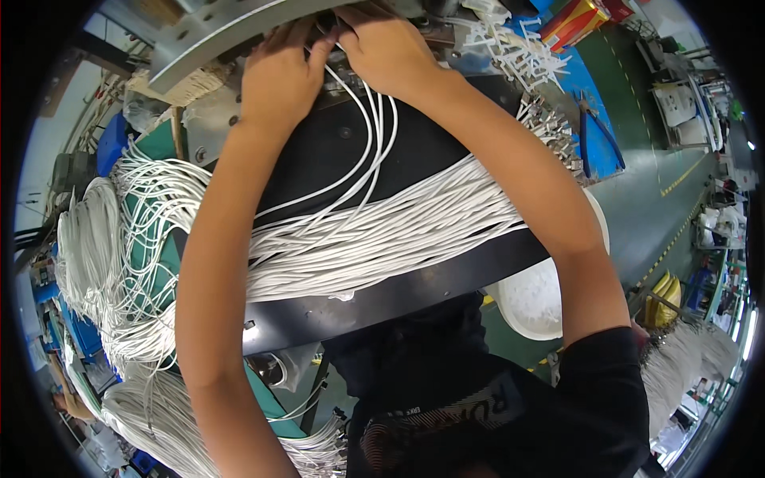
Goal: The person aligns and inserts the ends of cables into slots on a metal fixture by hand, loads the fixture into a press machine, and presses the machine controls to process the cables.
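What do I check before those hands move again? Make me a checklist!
1. Fingertips clear of the metal bar: cannot tell; those of the left hand and right hand are hidden.
2. Few loose cables running up to the hands: ok, only a few white ones.
3. Cable bundle lying on the black worktop: ok.
4. Looped cables on the left tidy: not ok, they look tangled.
5. Pliers away from both hands: ok, off to the right.

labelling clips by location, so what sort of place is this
Probably a factory workshop: a thick bundle of white cables lies under the forearms, large coils of white cable are massed at the left, and the green floor carries yellow marking lines.
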`<state>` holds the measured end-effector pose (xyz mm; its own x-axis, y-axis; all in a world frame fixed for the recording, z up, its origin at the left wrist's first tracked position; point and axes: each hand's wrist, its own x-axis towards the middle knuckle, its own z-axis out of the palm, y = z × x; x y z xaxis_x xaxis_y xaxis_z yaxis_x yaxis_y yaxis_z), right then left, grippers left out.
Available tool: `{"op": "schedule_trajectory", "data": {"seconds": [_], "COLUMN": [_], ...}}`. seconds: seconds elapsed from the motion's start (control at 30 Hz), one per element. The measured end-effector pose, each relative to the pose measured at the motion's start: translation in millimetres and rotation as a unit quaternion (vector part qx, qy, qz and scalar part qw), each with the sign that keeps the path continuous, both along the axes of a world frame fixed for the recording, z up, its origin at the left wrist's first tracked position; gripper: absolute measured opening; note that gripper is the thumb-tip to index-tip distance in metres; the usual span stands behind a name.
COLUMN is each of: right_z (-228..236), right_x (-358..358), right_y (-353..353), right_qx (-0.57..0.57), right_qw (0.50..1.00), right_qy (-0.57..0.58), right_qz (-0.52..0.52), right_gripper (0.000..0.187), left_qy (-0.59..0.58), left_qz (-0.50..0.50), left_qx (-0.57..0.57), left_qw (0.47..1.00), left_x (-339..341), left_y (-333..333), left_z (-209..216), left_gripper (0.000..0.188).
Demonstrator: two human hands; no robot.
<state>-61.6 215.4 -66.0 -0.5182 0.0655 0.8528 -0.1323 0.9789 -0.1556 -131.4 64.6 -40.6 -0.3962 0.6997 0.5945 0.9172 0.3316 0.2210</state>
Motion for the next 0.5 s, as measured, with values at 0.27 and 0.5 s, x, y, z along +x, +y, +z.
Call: {"op": "schedule_trajectory", "data": {"seconds": [0.27,0.5], "right_z": [32,23], "right_x": [44,314], "right_y": [6,39], "right_qx": [-0.168,-0.425], "right_qw": [0.935,0.878], "right_qy": [-0.310,0.094], "right_qz": [0.017,-0.197], "right_gripper": [0.044,0.045], "left_qy": [0.020,-0.099], "left_qz": [-0.053,-0.102], "left_qx": [-0.004,-0.231], "left_qw": [0.998,0.962], "left_x": [22,156], "left_y": [-49,-239], "left_z": [12,25], "left_gripper": [0.052,0.068]}}
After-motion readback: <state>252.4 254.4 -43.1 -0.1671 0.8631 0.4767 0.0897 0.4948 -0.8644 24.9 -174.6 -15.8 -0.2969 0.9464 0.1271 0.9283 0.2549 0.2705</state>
